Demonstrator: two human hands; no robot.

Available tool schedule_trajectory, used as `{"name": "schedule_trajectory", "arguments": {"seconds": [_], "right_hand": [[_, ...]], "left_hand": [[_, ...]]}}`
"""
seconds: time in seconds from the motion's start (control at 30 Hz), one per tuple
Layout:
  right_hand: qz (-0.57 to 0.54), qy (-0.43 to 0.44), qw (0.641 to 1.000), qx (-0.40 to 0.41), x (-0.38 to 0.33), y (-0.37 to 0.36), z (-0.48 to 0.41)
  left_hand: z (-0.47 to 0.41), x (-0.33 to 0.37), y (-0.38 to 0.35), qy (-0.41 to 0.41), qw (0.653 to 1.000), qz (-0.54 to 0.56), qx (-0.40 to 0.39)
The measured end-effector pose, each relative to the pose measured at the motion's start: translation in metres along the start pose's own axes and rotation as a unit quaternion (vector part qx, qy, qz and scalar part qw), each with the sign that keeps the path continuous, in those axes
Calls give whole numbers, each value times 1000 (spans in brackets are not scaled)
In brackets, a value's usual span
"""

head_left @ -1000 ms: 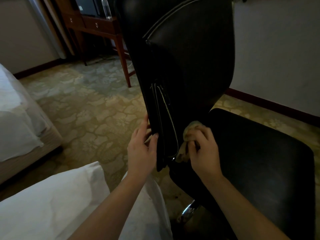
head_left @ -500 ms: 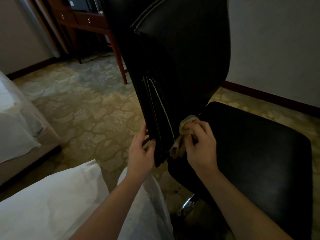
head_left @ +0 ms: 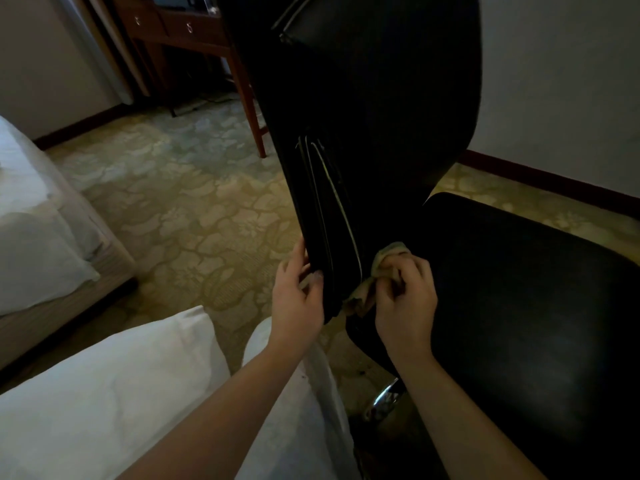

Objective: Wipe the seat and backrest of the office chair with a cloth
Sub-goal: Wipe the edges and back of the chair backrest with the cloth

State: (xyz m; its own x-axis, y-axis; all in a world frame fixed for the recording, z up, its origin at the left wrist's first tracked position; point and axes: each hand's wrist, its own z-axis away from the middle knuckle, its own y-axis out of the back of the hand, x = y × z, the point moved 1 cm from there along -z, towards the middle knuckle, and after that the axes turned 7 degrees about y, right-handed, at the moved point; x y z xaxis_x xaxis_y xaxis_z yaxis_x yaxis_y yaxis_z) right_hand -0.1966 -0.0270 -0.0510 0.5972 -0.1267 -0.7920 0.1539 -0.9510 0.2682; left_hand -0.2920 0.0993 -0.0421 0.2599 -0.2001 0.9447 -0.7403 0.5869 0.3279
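Observation:
A black leather office chair stands in front of me, its tall backrest (head_left: 374,109) seen edge-on and its seat (head_left: 526,292) spreading to the right. My right hand (head_left: 407,299) is closed on a crumpled tan cloth (head_left: 367,289) and presses it against the bottom of the backrest, where it meets the seat. My left hand (head_left: 299,292) grips the backrest's lower left edge, thumb on the front and fingers behind. Part of the cloth is hidden under my fingers.
A white pillow (head_left: 104,403) lies at the lower left, and a bed (head_left: 38,237) runs along the left. A wooden desk (head_left: 194,32) stands behind the chair. The chair's chrome base (head_left: 384,400) shows below the seat. The floor is patterned carpet (head_left: 194,209).
The view has shifted slightly, with the chair sitting a little lower and to the left in frame. My right hand works the cloth at the same low spot; my left hand keeps its hold.

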Motion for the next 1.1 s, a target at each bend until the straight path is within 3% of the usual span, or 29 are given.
{"name": "schedule_trajectory", "arguments": {"seconds": [0.1,0.3,0.43,0.67,0.8,1.1], "right_hand": [[15,-28,999,0,2,-7,7],[9,-178,984,-1,17,-36,33],[-29,-201,977,-60,26,-34,42],[12,-61,998,-25,-5,23,5],[-1,22,998,-60,-46,36,-34],[90,257,957,-106,-110,39,-92]], "left_hand": [[4,1,-2,1,1000,-3,1],[11,5,-3,16,1000,-4,-5],[7,9,5,17,1000,7,-24],[7,21,20,-8,998,41,-54],[13,45,26,-36,995,82,-38],[4,110,55,-104,981,152,-60]]}}
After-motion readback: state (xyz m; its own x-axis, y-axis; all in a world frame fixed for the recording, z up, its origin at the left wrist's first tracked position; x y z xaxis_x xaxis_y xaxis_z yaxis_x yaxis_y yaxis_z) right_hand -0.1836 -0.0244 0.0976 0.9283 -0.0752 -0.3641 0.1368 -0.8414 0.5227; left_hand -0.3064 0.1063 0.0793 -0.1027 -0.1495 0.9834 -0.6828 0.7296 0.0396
